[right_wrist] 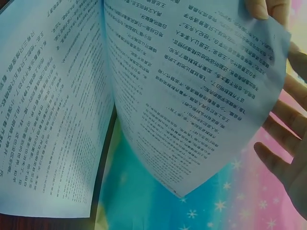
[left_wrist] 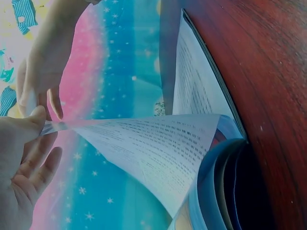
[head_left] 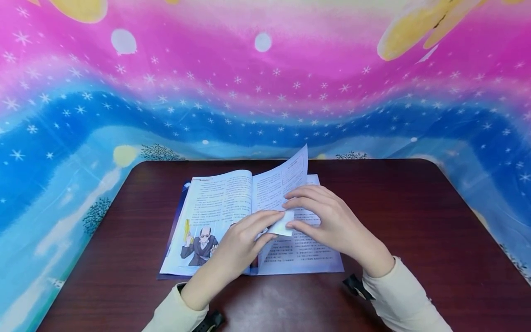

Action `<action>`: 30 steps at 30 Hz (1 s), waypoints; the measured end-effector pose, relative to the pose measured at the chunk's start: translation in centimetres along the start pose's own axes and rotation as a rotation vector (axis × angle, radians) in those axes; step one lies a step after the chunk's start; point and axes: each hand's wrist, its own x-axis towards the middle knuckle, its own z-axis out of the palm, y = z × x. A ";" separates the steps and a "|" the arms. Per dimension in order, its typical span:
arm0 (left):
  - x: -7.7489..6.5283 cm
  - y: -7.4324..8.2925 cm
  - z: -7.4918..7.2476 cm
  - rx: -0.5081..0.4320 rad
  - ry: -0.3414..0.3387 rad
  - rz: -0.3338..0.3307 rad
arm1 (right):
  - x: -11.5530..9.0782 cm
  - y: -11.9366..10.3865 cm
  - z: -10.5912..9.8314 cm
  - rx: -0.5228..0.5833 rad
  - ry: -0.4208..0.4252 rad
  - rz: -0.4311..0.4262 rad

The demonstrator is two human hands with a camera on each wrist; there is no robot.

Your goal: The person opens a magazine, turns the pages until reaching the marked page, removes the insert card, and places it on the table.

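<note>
A magazine (head_left: 220, 193) lies open on the table, with printed text and a cartoon of a suited figure on its left page. One right-hand page (head_left: 269, 184) stands lifted and curved, its top corner pointing up. My left hand (head_left: 238, 244) pinches the near part of that page between thumb and fingers, and the paper bends over there. Close on the right, my right hand (head_left: 332, 221) has its fingers and thumb apart at the page's outer edge. The right wrist view shows the loose fingers (right_wrist: 283, 124) of that hand beside the raised page (right_wrist: 192, 96).
The dark reddish-brown table (head_left: 415, 207) extends around the magazine. A pink and blue patterned cloth (head_left: 265, 92) hangs behind the table and along its sides. Black straps (head_left: 358, 287) sit at both wrists, by the pale sleeves.
</note>
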 end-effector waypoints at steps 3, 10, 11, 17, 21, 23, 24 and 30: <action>-0.2 -0.2 -0.2 0.025 0.019 -0.008 | -0.1 -0.2 -0.2 0.026 0.030 0.007; -0.8 -0.9 -0.8 0.067 0.106 -0.041 | -0.4 -0.6 -1.1 0.060 0.060 0.030; -1.0 -1.0 -1.0 0.072 0.125 -0.048 | -0.6 -0.6 -1.2 0.052 0.052 0.037; -2.5 -2.0 -2.2 0.090 0.219 -0.108 | -1.7 -0.3 -1.2 0.020 0.010 0.063; -3.7 -2.5 -3.3 0.143 0.266 -0.151 | -2.6 0.3 -1.0 0.007 -0.007 0.074; -4.4 -2.7 -3.9 0.172 0.297 -0.171 | -3.1 0.6 -0.9 -0.006 -0.016 0.081; -4.7 -2.8 -4.2 0.191 0.311 -0.185 | -3.4 0.8 -0.8 -0.011 -0.022 0.087; -6.8 -3.3 -5.7 0.268 0.362 -0.308 | -5.1 1.8 -0.7 -0.063 -0.059 0.110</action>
